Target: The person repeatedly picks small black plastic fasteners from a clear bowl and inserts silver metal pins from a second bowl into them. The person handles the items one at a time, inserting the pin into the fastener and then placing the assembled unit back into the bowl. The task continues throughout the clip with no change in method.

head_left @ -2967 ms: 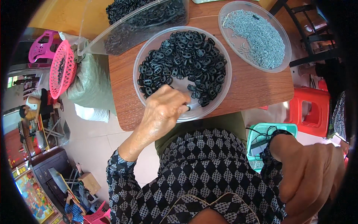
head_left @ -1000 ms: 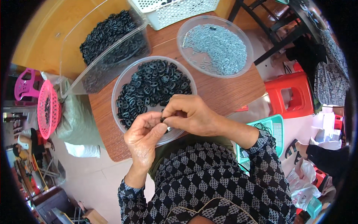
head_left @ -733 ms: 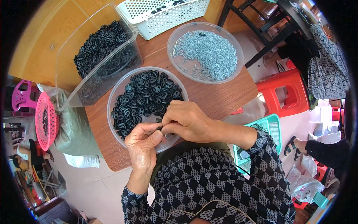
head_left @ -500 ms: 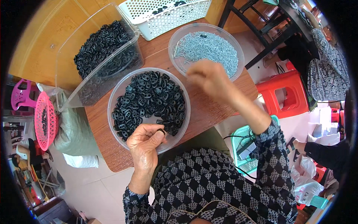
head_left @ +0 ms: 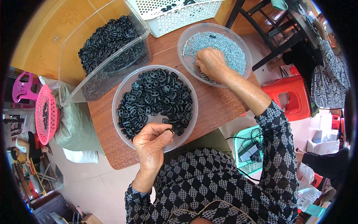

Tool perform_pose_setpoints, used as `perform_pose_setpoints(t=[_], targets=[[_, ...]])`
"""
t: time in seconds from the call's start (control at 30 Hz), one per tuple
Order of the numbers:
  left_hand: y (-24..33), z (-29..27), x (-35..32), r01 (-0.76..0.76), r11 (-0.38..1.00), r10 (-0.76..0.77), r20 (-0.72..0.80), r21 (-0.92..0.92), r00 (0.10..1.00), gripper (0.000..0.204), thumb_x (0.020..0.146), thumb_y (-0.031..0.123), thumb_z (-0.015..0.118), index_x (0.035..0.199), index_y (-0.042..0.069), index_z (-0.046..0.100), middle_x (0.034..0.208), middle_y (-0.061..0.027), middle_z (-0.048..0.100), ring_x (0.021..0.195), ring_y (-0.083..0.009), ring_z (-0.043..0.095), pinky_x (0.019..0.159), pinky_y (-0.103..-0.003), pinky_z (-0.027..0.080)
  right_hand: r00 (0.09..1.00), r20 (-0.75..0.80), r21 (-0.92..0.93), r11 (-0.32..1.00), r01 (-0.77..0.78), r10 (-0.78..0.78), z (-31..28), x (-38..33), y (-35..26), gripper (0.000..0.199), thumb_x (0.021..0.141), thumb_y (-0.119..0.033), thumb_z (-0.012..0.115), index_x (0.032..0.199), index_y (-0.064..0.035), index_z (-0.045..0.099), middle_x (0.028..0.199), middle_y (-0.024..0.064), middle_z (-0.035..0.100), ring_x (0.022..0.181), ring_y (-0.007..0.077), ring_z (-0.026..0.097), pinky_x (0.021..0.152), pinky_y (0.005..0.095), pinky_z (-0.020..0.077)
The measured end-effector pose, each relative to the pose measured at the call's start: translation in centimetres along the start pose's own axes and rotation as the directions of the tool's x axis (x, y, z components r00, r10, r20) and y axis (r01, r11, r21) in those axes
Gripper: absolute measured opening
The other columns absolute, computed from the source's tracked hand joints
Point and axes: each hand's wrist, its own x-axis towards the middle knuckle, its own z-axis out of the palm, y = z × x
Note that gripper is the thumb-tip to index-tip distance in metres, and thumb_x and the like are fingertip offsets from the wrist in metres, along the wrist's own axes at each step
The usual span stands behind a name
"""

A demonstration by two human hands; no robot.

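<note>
My left hand (head_left: pixel 152 143) pinches a small black piece (head_left: pixel 170 131) between thumb and forefinger, mostly hidden by the fingertips. It hovers over the near rim of a round clear tub (head_left: pixel 115 112), which holds many black oval two-holed pieces (head_left: pixel 156 89), perhaps cord locks. Beyond and to the right stands a second round tub (head_left: pixel 249 64) full of short thin silvery pieces (head_left: pixel 229 48), springs or pins; I cannot tell which. Over that tub's near left part my right hand (head_left: pixel 212 63) is curled with fingers down; its fingertips and anything between them are hidden.
Behind the black pieces' tub, a tilted clear bin (head_left: pixel 69 91) holds more of them. A white perforated basket (head_left: pixel 182 22) stands at the table's back. Right of the wooden table (head_left: pixel 212 108) are a red stool (head_left: pixel 289 99) and a green basket (head_left: pixel 238 143). Another person (head_left: pixel 330 71) sits farther right.
My right hand has gone from the near left rim of the silvery pieces' tub into it, fingers now curled down. My left hand still pinches the black piece. The whole view has shifted slightly.
</note>
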Motion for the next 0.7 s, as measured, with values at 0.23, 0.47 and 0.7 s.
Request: perform_pose_setpoints(t=[0.23,0.47,0.7], targets=[[0.0,-0.1,0.0,0.015,1.0,-0.015,0.008,0.013,1.0,0.015,0.076,0.0,0.068,0.087,-0.007,0.06,0.077,-0.0122,0.063,0.065,-0.0159,0.058,0.06,-0.026,0.049,0.997,-0.045,-0.006,0.998,0.067,-0.067,0.3,0.5,0.2,0.013,0.064,-0.007,0.054,0.058,0.0033,0.059,0.063,0.0278,0.056,0.063,0.0423,0.059,0.059,0.0478,0.0475],[0.7,0.2,0.4,0.018,1.0,-0.019,-0.029,-0.012,0.999,0.009,0.081,0.001,0.062,0.086,-0.005,0.058,0.077,-0.0136,0.062,0.061,-0.0161,0.057,0.057,-0.026,0.048,0.997,-0.079,0.345,0.938,0.027,0.0,-3.5,-2.0,-3.1,0.006,0.07,-0.003,0.055,0.067,0.0026,0.055,0.067,0.023,0.058,0.064,0.0367,0.059,0.058,0.0401,0.0476],[0.4,-0.4,0.8,0.017,0.995,-0.02,-0.024,-0.094,1.0,0.009,0.083,0.001,0.062,0.091,-0.004,0.06,0.078,-0.0122,0.064,0.058,-0.0126,0.057,0.054,-0.022,0.048,0.981,0.192,0.799,0.586,-0.134,-0.038,-5.0,-6.1,-9.1,0.005,0.077,-0.004,0.061,0.079,0.0003,0.06,0.07,0.0007,0.058,0.064,0.0058,0.051,0.056,0.0229,0.0433]])
